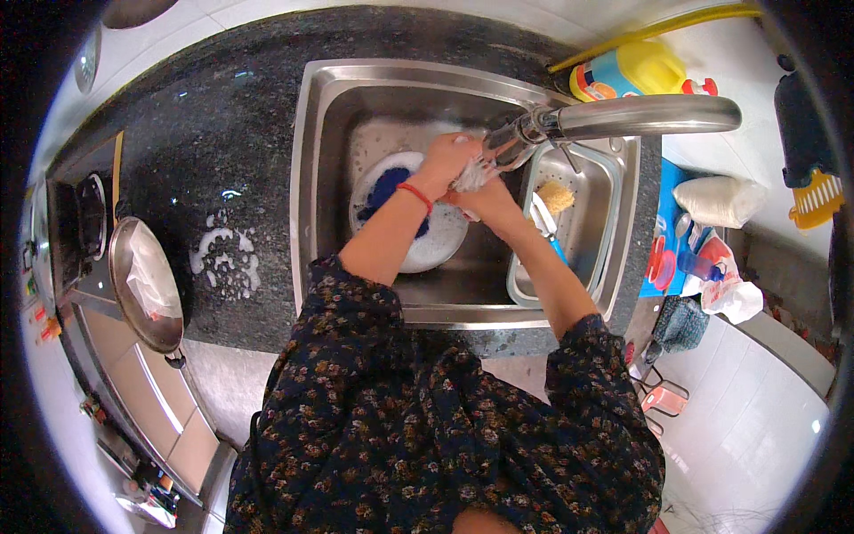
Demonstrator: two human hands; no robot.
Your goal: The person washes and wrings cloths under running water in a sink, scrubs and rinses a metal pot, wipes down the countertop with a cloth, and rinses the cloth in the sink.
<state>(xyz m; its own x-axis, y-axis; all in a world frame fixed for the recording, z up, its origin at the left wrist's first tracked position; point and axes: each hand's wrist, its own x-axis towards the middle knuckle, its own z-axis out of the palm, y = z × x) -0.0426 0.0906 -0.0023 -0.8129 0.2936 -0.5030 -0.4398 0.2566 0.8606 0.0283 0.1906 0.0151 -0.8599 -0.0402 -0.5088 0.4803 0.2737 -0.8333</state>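
Water runs from the metal faucet over both of my hands, which are close together above the steel sink. My left hand, with a red cord at its wrist, is partly covered by the water and spout. Beside and slightly below it is my right hand. Whether either hand holds something is hidden by water and fingers. Beneath my left forearm, a soapy white plate with a dark blue pattern or cloth on it lies in the basin. A rectangular glass dish holds a yellow sponge and a knife.
Soap foam marks the dark stone counter; a frying pan with a white sheet inside stands left of it. A yellow detergent jug is behind the faucet. Spoons and a plastic bag lie at the right.
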